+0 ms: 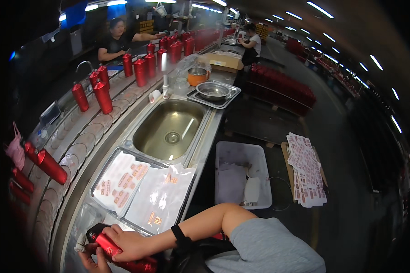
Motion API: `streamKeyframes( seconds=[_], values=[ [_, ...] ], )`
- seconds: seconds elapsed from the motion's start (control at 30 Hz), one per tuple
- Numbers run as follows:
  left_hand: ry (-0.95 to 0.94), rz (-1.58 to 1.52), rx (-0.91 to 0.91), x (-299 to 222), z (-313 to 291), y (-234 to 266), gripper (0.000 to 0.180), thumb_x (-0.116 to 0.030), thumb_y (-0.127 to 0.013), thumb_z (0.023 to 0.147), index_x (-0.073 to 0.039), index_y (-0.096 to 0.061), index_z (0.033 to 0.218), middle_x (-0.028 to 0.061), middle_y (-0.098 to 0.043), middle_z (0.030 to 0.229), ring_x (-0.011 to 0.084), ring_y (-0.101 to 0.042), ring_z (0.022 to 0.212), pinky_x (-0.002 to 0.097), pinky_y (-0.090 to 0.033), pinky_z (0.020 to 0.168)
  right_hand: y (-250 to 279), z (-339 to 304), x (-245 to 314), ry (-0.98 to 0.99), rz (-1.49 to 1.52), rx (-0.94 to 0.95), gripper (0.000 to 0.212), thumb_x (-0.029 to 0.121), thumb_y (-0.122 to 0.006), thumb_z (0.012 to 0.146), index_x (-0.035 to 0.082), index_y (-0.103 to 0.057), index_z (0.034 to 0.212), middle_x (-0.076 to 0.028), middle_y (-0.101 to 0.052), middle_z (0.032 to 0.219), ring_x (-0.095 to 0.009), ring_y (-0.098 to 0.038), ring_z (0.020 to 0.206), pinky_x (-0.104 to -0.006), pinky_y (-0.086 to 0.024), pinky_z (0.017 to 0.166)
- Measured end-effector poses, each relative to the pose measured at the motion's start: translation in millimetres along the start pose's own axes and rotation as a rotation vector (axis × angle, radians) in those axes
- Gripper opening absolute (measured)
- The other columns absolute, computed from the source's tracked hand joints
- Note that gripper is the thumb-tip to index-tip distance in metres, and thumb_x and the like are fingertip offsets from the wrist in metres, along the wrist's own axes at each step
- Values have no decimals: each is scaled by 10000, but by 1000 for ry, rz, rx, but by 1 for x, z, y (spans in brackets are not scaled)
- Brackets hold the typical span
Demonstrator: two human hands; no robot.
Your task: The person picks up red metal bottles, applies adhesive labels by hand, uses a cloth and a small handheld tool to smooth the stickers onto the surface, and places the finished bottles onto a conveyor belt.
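A shiny red bottle (pixel 105 244) with a dark end lies tilted low at the left, close to my body. My right hand (pixel 130 243) is wrapped over it from above. Beside the bottle's lower left side is my left hand (pixel 95 261), its fingers bent, with a small whitish wad (pixel 81 242) at the fingertips. What the left fingers grip is partly hidden. Just beyond my hands, white sheets with gold and red printed labels (pixel 157 198) and a smaller label sheet (pixel 120 182) lie on a metal tray (pixel 94 193).
Past the tray is a steel sink (pixel 143 136) holding water. A metal bowl (pixel 212 91) and orange pot (pixel 197 77) stand behind it. Red bottles (pixel 103 96) line a conveyor (pixel 89 136) at left. At right are a white bin (pixel 218 182) and label sheets (pixel 305 168). Two people work farther off.
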State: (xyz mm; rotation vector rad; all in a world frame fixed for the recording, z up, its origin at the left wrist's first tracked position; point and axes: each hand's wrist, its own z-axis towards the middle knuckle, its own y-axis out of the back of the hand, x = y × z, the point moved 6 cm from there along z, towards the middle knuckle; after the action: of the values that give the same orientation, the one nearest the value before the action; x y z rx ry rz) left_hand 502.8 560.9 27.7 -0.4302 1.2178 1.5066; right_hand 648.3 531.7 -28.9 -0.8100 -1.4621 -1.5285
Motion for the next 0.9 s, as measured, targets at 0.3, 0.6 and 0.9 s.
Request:
streamKeyframes(
  seconds=[0.3,0.6,0.9],
  values=[
    [176,-131,-221,25,-13,6,286,-72,-665,915,57,-552,1144,186,-635,1101,214,-619,957,337,-525,822,4,-3,-8,22,31,-12,864,333,-733,706,30,-256,1361,-243,-398,1227,-448,-618,906,-493,-512,790],
    [610,-880,30,60,-66,-34,541,-331,-566,980,-41,-425,1414,108,-489,1425,210,-474,1261,366,-379,1055,0,15,-26,44,150,27,734,308,-715,801,93,-298,1366,-224,-385,1276,-450,-602,1006,-489,-501,846],
    [632,-468,-39,77,-52,-25,451,-78,-649,913,11,-439,1302,146,-540,1303,221,-536,1172,347,-442,984,-3,33,-47,45,278,108,736,266,-722,793,64,-305,1366,-216,-400,1316,-400,-529,1171,-449,-464,964]
  ],
)
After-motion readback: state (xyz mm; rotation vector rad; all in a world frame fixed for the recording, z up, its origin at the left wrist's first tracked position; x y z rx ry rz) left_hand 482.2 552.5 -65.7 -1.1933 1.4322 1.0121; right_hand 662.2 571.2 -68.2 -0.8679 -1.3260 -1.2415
